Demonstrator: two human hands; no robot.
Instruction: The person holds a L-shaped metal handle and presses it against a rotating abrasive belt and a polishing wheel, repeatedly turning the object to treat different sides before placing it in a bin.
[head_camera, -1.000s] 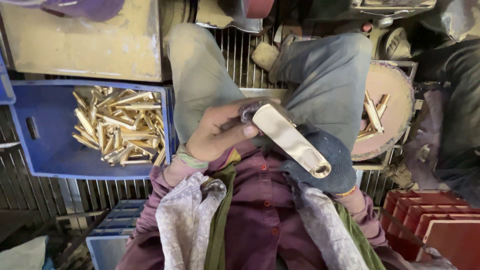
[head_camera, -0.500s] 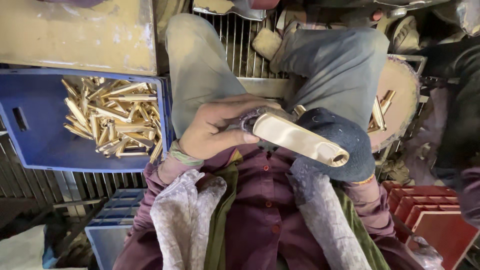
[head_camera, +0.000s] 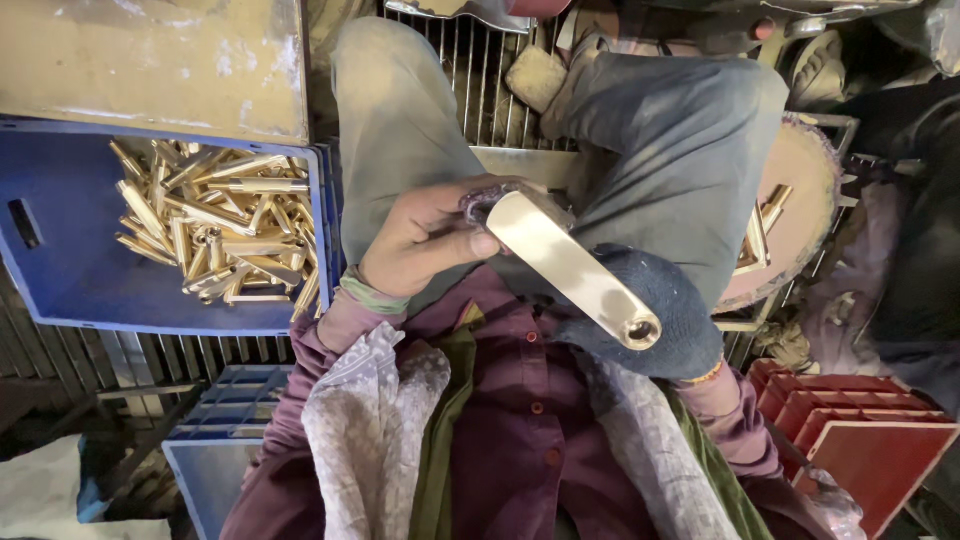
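Brass bar (head_camera: 572, 268) sits over the lap, right of the blue crate (head_camera: 60, 280). Left hand (head_camera: 425, 245) pinches its top end; gloved right hand (head_camera: 650, 310) wraps the lower end. Risk: thin fingertip grip slips, bar drops through floor grating.

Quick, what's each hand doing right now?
Left hand: closed on one end of the brass handle.
Right hand: in a dark glove, holding its other end.

Metal grate floor (head_camera: 470, 90) under blue crate (head_camera: 70, 270), red crates (head_camera: 860, 420).
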